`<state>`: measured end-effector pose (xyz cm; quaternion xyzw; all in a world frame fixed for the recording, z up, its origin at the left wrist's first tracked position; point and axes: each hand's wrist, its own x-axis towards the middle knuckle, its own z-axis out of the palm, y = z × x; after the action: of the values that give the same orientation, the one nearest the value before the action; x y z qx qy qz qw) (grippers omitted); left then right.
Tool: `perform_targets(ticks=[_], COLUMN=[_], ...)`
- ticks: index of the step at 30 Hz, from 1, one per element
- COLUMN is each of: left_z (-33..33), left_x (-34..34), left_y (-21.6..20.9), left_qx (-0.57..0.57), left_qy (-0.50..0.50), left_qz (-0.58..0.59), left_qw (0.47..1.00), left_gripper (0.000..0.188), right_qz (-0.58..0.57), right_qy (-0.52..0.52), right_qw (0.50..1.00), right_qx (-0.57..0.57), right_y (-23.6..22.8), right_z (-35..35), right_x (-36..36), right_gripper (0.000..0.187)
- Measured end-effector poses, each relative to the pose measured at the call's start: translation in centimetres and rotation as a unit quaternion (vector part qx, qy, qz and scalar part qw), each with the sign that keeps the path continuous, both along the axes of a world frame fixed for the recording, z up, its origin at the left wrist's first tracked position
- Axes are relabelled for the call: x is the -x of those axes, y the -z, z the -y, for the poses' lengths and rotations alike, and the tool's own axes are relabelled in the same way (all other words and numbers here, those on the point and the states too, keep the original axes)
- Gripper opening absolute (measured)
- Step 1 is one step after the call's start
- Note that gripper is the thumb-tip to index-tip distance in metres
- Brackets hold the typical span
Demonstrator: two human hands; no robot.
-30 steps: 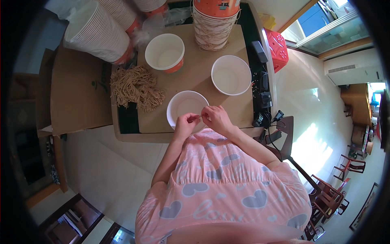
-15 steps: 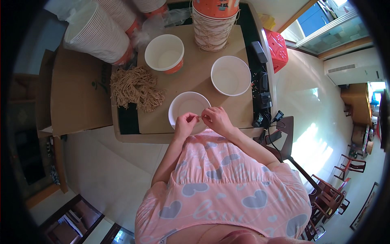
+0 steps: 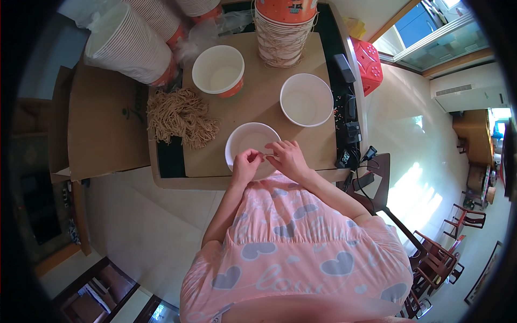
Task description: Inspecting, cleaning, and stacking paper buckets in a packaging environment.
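Note:
Both my hands meet over the near rim of a white paper bucket (image 3: 235, 139) at the table's near edge. My left hand (image 3: 246, 164) is closed in a pinch on something too small to make out. Close beside its fingertips, my right hand (image 3: 290, 161) has its thumb and forefinger apart, with no thing plainly visible between them. Two more paper buckets stand farther off, a white-and-orange one (image 3: 218, 70) at left and a white one (image 3: 306, 100) at right. To the left lies a loose heap of thin tan cords (image 3: 182, 119).
A tall stack of orange-and-white buckets (image 3: 284, 35), strung with cords, stands at the back. Bagged bucket stacks (image 3: 129, 46) lean at far left above a cardboard box (image 3: 107, 118). Black adapters and cables (image 3: 351, 132) line the right edge. Beyond is a red stool (image 3: 366, 64).
My right thumb and forefinger have parted from their pinch. My left hand stays pinched in nearly the same place. The near bucket appears shifted very slightly to the right.

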<state>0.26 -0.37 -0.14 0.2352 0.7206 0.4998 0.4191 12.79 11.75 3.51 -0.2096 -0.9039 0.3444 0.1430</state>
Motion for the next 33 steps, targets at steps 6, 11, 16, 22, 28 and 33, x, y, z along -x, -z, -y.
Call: perform_targets(ticks=[6,11,16,22,28,33], left_z=[0.0,-0.1,-0.8,-0.7,0.0,0.3], left_x=[0.0,-0.1,-0.7,-0.5,0.2,0.3], left_y=[0.1,-0.2,-1.5,-1.6,-1.6,-2.0], left_qx=[-0.01,-0.006,-0.052,0.003,0.015,-0.001], left_qy=[-0.003,-0.007,-0.013,0.032,0.02,0.022], left_qz=[-0.009,-0.021,0.003,-0.106,-0.1,-0.061], left_qw=[1.0,1.0,0.999,0.994,0.995,0.998], left_gripper=[0.008,0.006,0.009,0.009,0.008,0.007], right_qz=[0.005,0.007,0.005,-0.003,0.007,-0.028], right_qy=[0.024,0.033,0.015,0.008,0.015,0.009], right_qw=[0.998,0.999,0.999,0.999,1.0,0.999], right_qx=[-0.059,-0.028,-0.033,-0.033,-0.021,0.014], right_y=[-0.1,0.1,-0.1,-0.1,0.0,-1.2], right_z=[0.2,-0.1,-0.1,-0.1,-0.5,-0.3], right_x=[-0.2,-0.2,-0.1,-0.1,-0.3,-0.1], right_gripper=[0.008,0.004,0.004,0.005,0.006,0.009])
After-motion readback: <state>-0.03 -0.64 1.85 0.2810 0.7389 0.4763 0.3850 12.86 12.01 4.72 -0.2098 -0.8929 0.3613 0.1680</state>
